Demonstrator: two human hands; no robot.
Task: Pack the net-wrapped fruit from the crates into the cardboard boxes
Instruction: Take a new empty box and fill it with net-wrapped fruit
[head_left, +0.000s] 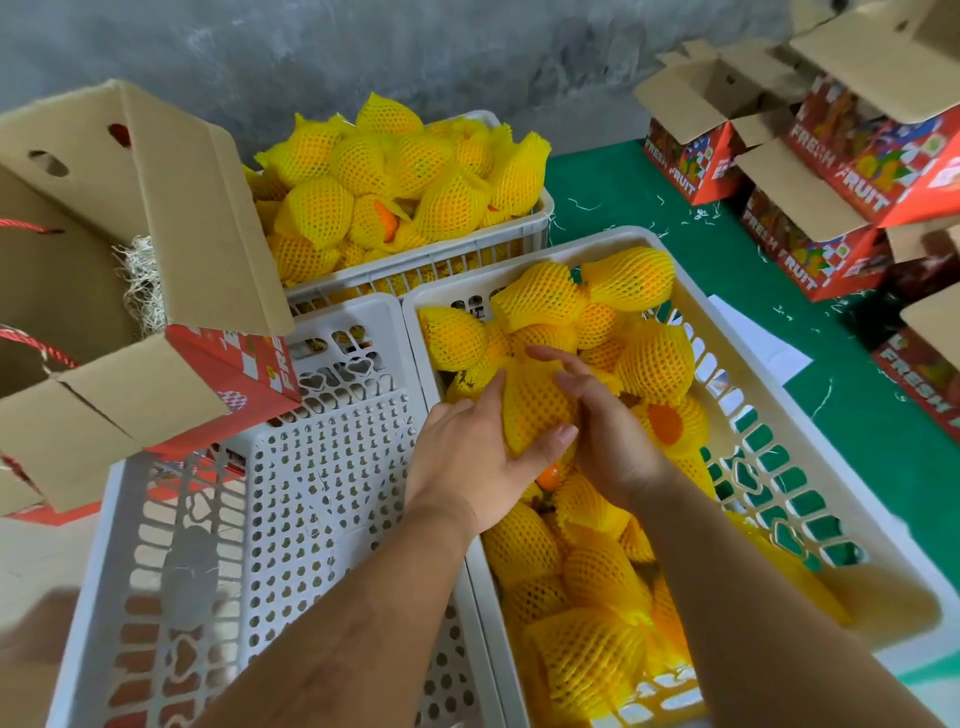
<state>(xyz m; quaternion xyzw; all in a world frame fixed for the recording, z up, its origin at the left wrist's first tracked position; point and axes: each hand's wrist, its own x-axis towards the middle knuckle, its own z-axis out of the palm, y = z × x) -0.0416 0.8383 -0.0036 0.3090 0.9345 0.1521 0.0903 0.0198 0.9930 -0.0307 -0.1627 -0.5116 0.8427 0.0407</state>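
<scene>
Both my hands are over the right white crate, which holds several oranges in yellow foam nets. My left hand grips one net-wrapped fruit from the left, thumb curled across its lower end. My right hand cups the same fruit from the right, its fingers reaching over the top. An open red-and-brown cardboard box stands at the left with pale shredded filler inside. A second crate heaped with netted fruit stands behind.
An empty white perforated crate lies under my left forearm. Several open red "Fresh Fruit" boxes are stacked at the right on green floor. A grey wall closes the back.
</scene>
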